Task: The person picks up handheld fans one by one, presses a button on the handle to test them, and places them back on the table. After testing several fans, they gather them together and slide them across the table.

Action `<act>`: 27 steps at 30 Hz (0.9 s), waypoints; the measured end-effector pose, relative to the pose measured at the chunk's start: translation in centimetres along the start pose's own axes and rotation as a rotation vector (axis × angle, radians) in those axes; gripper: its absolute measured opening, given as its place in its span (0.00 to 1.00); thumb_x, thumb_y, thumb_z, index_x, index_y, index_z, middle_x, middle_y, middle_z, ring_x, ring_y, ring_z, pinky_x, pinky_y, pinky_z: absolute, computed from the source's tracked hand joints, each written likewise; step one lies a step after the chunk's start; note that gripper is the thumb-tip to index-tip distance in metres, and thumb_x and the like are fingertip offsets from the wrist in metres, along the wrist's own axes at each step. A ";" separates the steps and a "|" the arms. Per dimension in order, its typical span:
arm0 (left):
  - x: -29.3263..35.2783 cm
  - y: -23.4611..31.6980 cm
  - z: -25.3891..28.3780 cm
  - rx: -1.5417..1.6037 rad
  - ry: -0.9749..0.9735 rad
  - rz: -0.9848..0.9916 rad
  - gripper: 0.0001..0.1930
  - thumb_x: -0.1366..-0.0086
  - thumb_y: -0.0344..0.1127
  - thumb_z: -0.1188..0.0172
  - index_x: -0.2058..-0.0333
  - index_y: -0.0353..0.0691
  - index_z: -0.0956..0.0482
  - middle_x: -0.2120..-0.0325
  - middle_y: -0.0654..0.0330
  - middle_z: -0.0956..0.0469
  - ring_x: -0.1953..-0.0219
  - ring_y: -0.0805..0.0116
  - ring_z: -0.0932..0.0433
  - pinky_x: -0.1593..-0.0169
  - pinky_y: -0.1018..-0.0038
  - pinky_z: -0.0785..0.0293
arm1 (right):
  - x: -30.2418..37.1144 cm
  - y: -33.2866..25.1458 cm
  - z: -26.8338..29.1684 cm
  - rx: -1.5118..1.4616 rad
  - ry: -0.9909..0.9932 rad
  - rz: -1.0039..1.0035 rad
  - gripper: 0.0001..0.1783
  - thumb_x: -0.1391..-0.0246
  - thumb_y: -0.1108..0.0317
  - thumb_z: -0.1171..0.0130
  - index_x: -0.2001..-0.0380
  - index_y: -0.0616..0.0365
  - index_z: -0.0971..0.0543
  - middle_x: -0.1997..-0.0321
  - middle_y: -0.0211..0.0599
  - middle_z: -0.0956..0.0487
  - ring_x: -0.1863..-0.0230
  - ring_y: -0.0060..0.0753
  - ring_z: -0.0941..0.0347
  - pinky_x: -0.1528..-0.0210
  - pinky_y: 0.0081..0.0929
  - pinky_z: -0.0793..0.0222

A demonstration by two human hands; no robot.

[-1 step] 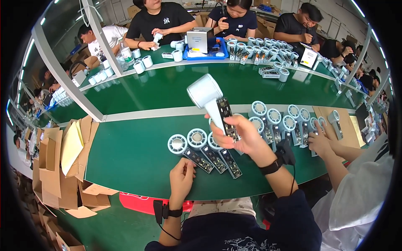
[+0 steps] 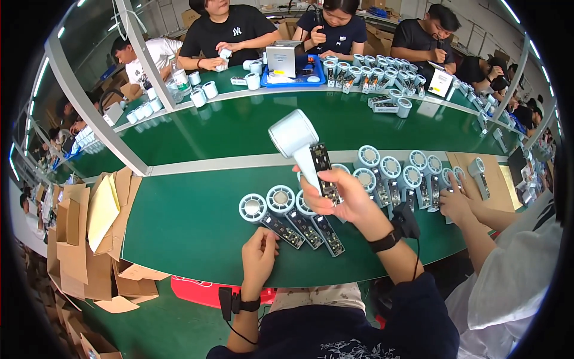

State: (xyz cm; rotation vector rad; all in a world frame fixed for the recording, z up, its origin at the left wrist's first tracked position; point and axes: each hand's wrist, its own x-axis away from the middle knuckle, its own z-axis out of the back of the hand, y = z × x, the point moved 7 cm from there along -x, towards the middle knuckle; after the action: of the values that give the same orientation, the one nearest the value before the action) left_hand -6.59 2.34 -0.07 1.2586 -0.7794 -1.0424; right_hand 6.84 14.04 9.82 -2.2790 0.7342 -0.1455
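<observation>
The right hand [image 2: 342, 196] had its grip closed around the pale blue device [image 2: 295, 137] above the green surface [image 2: 185, 221], the device's long axis running from that grip toward eleven o'clock, while the left hand [image 2: 259, 254], its hold unclear, lay at eight.

From the person's head, one wide fisheye view looks forward and down, near the smooth green table [image 2: 179, 230], straight edges bending toward its dark round rim.
</observation>
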 end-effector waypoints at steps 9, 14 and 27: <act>0.1 -0.2 0.1 0.070 0.038 0.014 0.11 0.31 0.34 0.54 0.71 0.36 0.28 0.82 0.66 0.30 0.82 0.82 0.33 0.80 0.86 0.39 | 1.6 0.0 4.3 -0.067 0.061 0.153 0.20 0.38 0.61 0.60 0.48 0.65 0.36 0.72 0.32 0.34 0.82 0.17 0.41 0.85 0.15 0.44; 0.4 -0.3 -0.1 0.073 0.045 0.013 0.09 0.32 0.33 0.52 0.70 0.35 0.28 0.83 0.66 0.31 0.81 0.82 0.32 0.79 0.85 0.38 | 2.5 -0.7 3.2 0.031 0.086 0.168 0.21 0.38 0.60 0.59 0.48 0.64 0.37 0.72 0.32 0.34 0.82 0.17 0.41 0.85 0.15 0.44; 3.9 26.1 5.8 -0.222 0.337 -1.127 0.23 0.39 0.48 0.46 0.55 0.34 0.33 0.66 0.53 0.33 0.78 0.72 0.31 0.76 0.79 0.35 | 2.0 2.6 2.2 -0.018 0.006 0.036 0.23 0.37 0.60 0.59 0.46 0.66 0.38 0.72 0.35 0.34 0.83 0.18 0.41 0.86 0.16 0.43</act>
State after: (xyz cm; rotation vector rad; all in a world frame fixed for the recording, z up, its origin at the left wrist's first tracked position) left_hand -5.57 -3.68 26.23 1.6299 0.3967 -1.6605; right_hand 7.91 12.79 6.24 -2.2813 0.7825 -0.1291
